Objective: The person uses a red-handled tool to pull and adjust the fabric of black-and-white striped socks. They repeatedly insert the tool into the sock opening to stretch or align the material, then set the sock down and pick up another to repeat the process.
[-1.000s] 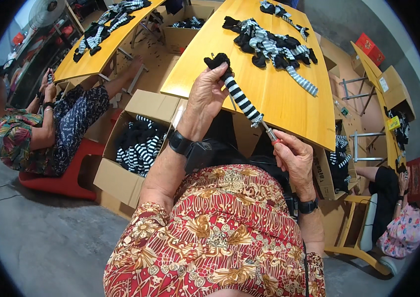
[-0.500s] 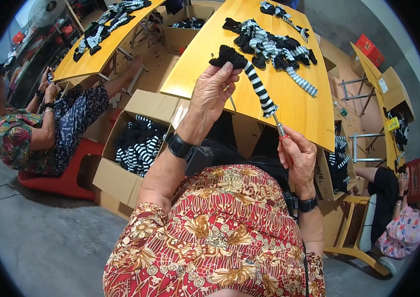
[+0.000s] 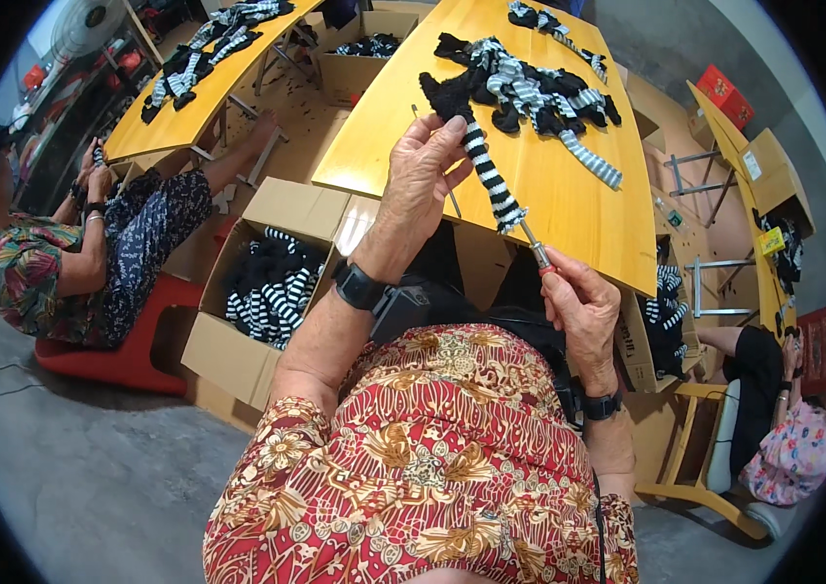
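My left hand (image 3: 423, 175) pinches a knitted piece (image 3: 491, 178) with black and white stripes and a fuzzy black end, like a glove or sock. The black end stands up above my fingers, over the table's near edge. My right hand (image 3: 580, 307) is closed round the red handle of a screwdriver-like tool (image 3: 538, 255). Its metal shaft runs into the striped lower end of the knit, so the tip is hidden. Beside my left hand, a thin metal rod (image 3: 455, 202) shows at the table edge.
The yellow table (image 3: 364, 146) bears a heap of striped knits (image 3: 520, 83). Cardboard boxes of knits stand left (image 3: 204, 350) and right (image 3: 639, 341) of my lap. One person (image 3: 53, 253) sits at the left with hands raised; another person (image 3: 792, 448) sits at the right.
My left hand has shifted slightly along the knit, and its black end now stands more upright. The striped part and the tool have moved a little left.
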`<state>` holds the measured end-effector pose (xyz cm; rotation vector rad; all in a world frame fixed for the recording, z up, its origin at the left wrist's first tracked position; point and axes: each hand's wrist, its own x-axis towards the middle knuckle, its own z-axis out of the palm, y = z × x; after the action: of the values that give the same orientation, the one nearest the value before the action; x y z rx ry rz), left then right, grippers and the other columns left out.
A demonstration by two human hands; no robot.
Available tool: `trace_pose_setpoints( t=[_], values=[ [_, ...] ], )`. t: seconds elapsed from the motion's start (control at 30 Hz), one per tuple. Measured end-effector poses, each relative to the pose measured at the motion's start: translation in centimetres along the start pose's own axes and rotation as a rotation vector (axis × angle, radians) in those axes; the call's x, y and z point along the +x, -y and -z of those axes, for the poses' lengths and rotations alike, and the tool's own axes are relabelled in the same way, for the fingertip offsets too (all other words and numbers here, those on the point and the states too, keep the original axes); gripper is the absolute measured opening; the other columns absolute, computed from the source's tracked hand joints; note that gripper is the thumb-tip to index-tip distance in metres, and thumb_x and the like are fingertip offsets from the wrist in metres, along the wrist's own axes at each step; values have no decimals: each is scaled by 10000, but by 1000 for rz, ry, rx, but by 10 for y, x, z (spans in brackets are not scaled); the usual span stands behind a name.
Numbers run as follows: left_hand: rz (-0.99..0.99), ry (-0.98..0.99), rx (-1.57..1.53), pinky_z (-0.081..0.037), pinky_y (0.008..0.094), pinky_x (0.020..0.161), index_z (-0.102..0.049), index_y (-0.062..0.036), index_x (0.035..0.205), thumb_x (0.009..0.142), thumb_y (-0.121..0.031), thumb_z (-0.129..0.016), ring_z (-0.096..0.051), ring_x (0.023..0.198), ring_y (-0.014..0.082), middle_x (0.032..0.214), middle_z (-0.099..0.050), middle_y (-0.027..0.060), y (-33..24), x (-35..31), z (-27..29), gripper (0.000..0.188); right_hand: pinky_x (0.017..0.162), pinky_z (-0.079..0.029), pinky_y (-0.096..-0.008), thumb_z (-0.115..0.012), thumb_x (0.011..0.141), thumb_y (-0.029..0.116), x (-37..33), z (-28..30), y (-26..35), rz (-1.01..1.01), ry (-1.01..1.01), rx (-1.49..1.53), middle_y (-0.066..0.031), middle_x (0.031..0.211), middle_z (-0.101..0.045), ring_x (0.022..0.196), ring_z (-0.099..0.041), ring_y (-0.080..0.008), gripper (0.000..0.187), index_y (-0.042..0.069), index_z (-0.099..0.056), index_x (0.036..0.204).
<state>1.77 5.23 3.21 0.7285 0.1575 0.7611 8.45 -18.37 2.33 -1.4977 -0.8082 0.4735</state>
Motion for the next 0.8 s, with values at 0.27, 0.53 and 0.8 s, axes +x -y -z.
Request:
trace_pose_setpoints(
  t=[0.27,0.53,0.8],
  values=[
    [-14,4,67,-486,240,735,-594,-128,988,912,-147,-629,-610,797,63,901,-657,-18,11,5,5,86,403,-358,-161,-613,900,78,-2,-5,-1,-72,-38,100,-34,750,-615,505,-499,-40,277,14,-630,1169],
    [-17,100,-115,-489,205,734,-577,-104,1035,933,-132,-593,-584,814,51,934,-626,-36,40,-1,-32,108,419,-384,-172,-590,917,84,1,-14,-10,83,-97,335,-66,789,-626,536,-528,-61,304,1,-593,1210],
    [-137,180,81,-500,249,792,-571,-63,1069,926,-103,-596,-592,856,70,964,-618,-16,44,-15,-35,150,469,-404,-172,-601,902,51,2,-3,-4,121,-131,152,-45,808,-628,562,-516,-55,301,10,-608,1200]
  ],
)
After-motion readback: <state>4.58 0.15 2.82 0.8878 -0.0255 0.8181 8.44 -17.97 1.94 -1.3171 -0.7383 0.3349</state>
